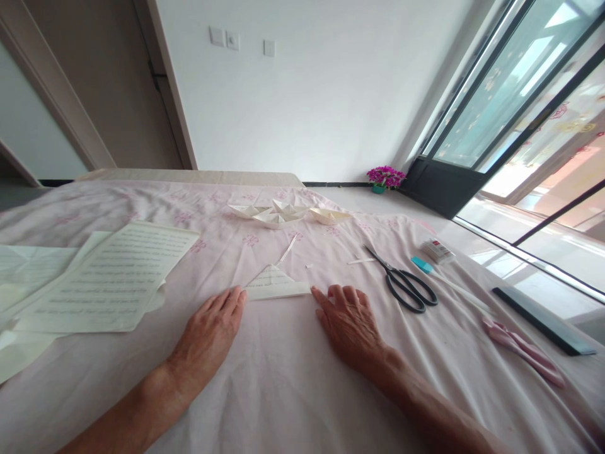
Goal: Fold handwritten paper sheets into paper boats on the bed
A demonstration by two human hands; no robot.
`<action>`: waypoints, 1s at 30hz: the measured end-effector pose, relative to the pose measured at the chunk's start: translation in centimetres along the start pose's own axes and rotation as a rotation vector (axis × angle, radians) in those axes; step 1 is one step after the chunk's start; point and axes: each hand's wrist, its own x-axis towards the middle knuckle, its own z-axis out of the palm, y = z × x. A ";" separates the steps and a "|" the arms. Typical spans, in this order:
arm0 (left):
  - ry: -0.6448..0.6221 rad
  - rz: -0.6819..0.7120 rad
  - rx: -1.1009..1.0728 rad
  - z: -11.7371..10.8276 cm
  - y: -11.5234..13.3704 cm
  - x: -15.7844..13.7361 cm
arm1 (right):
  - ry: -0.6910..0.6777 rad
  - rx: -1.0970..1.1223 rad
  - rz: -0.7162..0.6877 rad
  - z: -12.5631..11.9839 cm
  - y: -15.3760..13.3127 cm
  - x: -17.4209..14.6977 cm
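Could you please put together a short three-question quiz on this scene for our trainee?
1. True or false: the black scissors lie on the pink cloth, apart from the right hand.

2. Which thing lies between the fingertips of the two hands?
A) purple flowers
B) folded paper
C) door handle

3. Fill in the missing word: the pile of paper sheets lies nearer to the ____ hand.

Key:
1. True
2. B
3. left

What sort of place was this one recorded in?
Probably a room in a home: a flower-patterned cloth is spread out, magenta potted flowers stand on the floor, and a glazed door is nearby.
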 end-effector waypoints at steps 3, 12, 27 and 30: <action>0.004 -0.041 -0.008 0.1 -0.2 0.0 | 0.015 0.004 0.011 0.3 0.2 -0.1; 0.025 -0.114 -0.130 -0.9 -0.1 1.4 | 0.163 0.145 -0.004 1.7 1.1 1.8; 0.161 0.070 -0.141 1.4 -1.6 3.6 | 0.201 0.455 -0.134 -0.5 1.7 5.3; 0.154 0.118 -0.100 1.5 -1.5 4.2 | 0.111 0.434 -0.137 1.1 1.7 5.1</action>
